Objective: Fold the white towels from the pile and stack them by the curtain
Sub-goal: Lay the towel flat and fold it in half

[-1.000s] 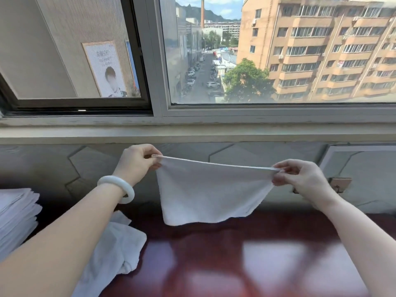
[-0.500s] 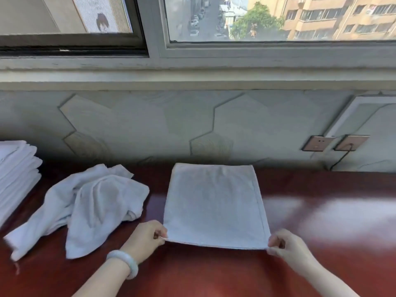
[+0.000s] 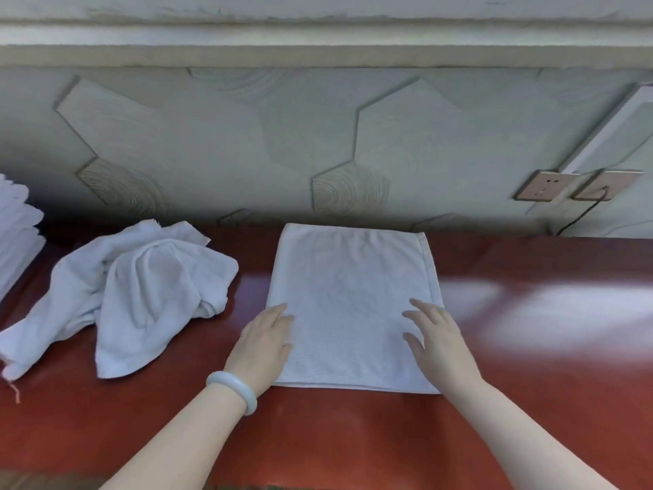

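- We see the left hand [image 3: 263, 343] and right hand [image 3: 436, 335], fingers released, resting on the folded white cloth towel [image 3: 353, 277].
- Beside it, apart, lies the crumpled white towel pile [image 3: 141, 291].

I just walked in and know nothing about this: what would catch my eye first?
A white towel lies flat on the red table, the left hand and right hand resting on its near half. Left of it sits a crumpled pile of towels, with a neat stack at the far left edge.

Folded towel stack [image 3: 16, 238] cut off left.
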Tool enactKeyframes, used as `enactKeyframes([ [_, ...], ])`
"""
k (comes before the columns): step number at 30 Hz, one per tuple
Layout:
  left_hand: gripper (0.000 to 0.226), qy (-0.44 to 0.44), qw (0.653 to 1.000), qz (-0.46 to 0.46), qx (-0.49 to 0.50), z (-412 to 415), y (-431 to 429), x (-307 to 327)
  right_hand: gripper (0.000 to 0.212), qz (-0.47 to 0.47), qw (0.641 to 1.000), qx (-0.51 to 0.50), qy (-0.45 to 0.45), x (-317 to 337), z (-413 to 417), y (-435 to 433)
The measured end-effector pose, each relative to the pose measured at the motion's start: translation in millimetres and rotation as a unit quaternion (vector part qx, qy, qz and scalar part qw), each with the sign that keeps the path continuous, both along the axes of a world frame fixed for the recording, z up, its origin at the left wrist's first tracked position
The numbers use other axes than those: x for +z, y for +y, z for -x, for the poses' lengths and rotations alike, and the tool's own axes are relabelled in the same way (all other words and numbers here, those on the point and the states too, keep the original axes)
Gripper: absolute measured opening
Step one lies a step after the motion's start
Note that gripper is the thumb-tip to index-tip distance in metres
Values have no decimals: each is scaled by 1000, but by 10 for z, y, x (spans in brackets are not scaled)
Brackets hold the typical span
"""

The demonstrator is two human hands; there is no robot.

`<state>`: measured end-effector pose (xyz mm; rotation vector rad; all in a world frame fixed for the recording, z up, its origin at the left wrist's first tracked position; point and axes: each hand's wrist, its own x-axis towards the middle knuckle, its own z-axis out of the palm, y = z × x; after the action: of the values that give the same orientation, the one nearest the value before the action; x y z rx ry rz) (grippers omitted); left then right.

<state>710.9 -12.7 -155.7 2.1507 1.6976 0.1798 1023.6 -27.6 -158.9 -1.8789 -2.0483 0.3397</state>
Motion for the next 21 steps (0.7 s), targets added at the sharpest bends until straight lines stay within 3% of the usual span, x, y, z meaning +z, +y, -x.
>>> enactKeyframes([
  [3,77,72,992,73,-68,-73,15,-185,59,57,997,34,-46,-305,81,-25],
  [6,79,98,986,77,-107,59,-101,-293,61,49,991,59,-107,-511,-49,-249],
  [9,77,60,991,39,-117,0,-171,-275,58,24,996,49,-69,-425,-12,-228],
  [12,51,-54,983,-49,-170,-257,-259,-212,23,17,990,134,32,-248,201,-279],
  [14,29,-85,972,-30,-218,-413,-313,-195,9,58,976,200,59,-195,318,-382],
  [17,20,-68,972,37,-220,-473,-296,-192,13,79,970,224,48,-220,345,-391],
  [21,12,-86,974,44,-207,-453,-297,-193,10,51,974,219,5,-196,394,-390],
])
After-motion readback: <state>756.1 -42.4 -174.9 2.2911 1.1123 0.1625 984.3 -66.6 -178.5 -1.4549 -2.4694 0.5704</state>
